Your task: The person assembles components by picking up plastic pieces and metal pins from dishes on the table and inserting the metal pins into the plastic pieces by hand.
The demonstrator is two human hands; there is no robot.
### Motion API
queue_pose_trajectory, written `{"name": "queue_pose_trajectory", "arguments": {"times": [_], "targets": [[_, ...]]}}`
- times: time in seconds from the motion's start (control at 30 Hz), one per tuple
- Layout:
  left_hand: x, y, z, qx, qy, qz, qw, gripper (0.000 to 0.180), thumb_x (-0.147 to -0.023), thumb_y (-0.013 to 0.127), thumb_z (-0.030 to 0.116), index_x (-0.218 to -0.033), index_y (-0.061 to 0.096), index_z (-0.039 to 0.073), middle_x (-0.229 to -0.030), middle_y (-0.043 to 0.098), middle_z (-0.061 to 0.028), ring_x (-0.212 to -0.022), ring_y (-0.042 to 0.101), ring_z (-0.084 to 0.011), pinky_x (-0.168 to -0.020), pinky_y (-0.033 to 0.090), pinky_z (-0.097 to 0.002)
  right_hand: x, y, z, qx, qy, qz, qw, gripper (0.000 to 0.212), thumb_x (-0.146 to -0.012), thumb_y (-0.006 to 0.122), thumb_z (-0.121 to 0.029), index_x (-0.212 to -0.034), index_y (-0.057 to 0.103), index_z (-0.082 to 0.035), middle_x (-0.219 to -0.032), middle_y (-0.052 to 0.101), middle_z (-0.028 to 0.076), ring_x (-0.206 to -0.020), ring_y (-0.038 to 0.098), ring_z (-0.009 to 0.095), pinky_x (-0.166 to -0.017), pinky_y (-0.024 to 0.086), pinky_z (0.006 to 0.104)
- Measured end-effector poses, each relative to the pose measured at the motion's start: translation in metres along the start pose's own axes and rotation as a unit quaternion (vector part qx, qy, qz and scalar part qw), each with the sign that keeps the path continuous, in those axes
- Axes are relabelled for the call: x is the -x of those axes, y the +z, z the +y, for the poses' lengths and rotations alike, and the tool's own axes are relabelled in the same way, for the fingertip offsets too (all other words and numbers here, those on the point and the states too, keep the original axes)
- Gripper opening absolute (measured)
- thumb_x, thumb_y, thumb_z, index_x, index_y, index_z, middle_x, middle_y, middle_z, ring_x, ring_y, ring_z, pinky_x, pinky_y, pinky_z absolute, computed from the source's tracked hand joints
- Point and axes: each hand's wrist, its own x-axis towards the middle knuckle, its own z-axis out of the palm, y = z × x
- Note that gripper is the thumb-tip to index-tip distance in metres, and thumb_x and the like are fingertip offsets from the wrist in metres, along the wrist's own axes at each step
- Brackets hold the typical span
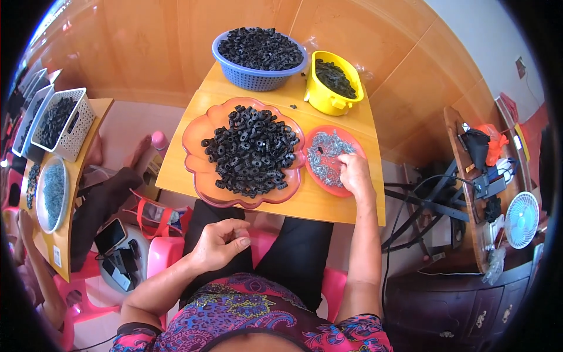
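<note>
My right hand (355, 174) reaches into a red plate (354, 141) of small silvery metal pieces (324, 146). Its fingers are pinched together at the pile, and whatever they grip is too small to make out. Over my lap, in front of the table edge, my left hand (220, 243) is held with curled fingers and the thumb against them; anything inside is hidden. Left of the plate, a translucent orange flower-shaped tray (193, 161) carries a heap of small black plastic parts (252, 152). Both containers rest on a wooden table (375, 212).
Behind the tray stand a blue basket (258, 79) and a yellow basin (321, 101), both holding black parts. Another person's hand (24, 223) is beside a left-hand table with a white basket (87, 120). A fan (522, 220) stands at right; a red-handled bag (167, 220) sits below.
</note>
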Motion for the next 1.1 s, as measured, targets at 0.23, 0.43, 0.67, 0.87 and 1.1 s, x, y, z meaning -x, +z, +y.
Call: {"name": "queue_pose_trajectory", "arguments": {"times": [0.23, 0.43, 0.67, 0.87, 1.1], "targets": [[0.0, 0.001, 0.01, -0.058, 0.047, -0.015, 0.997, 0.031, -0.087, 0.062, 0.003, -0.115, 0.054, -0.005, -0.095, 0.06, -0.0046, -0.086, 0.057, -0.0107, -0.076, 0.048, -0.0257, -0.008, 0.02, 0.011, 0.067, -0.078, 0.029, 0.994, 0.008, -0.07, 0.064, 0.0, -0.077, 0.068, -0.001, -0.08, 0.059, 0.021, -0.082, 0.057, 0.038, -0.073, 0.045, 0.0448], [0.0, -0.007, 0.058, -0.239, 0.195, 0.007, 0.951, 0.022, -0.081, 0.068, 0.007, -0.099, 0.062, -0.004, -0.081, 0.063, -0.0129, -0.076, 0.062, -0.0234, -0.069, 0.049, -0.0322, -0.001, -0.001, -0.01, 0.073, -0.051, 0.008, 0.996, 0.012, -0.076, 0.055, 0.002, -0.086, 0.061, 0.003, -0.089, 0.06, 0.022, -0.089, 0.057, 0.039, -0.079, 0.046, 0.0449], [-0.047, -0.053, 0.091, -0.488, 0.291, 0.139, 0.811, 0.016, -0.076, 0.063, 0.003, -0.092, 0.064, -0.001, -0.084, 0.062, -0.0158, -0.084, 0.059, -0.0348, -0.075, 0.049, -0.0395, 0.002, -0.016, -0.015, -0.004, 0.002, 0.037, 0.999, 0.009, -0.079, 0.056, 0.003, -0.086, 0.06, 0.001, -0.085, 0.061, 0.022, -0.081, 0.059, 0.039, -0.072, 0.047, 0.0425], [-0.106, -0.088, 0.082, -0.708, 0.192, 0.076, 0.675, 0.014, -0.065, 0.064, 0.006, -0.078, 0.067, 0.006, -0.082, 0.061, -0.0108, -0.082, 0.054, -0.0321, -0.076, 0.043, -0.0412, 0.002, -0.015, -0.017, -0.003, -0.054, 0.043, 0.998, 0.02, -0.077, 0.055, 0.007, -0.091, 0.068, -0.001, -0.085, 0.061, 0.021, -0.082, 0.061, 0.037, -0.074, 0.049, 0.0395], [-0.126, -0.076, 0.076, -0.633, 0.213, 0.031, 0.743, 0.024, -0.062, 0.062, 0.004, -0.085, 0.067, 0.008, -0.085, 0.061, -0.0101, -0.093, 0.055, -0.0303, -0.078, 0.042, -0.0422, 0.003, -0.012, -0.01, -0.059, -0.063, 0.032, 0.996, 0.03, -0.072, 0.054, 0.008, -0.094, 0.07, -0.004, -0.087, 0.06, 0.022, -0.084, 0.06, 0.037, -0.076, 0.049, 0.0413]]}}
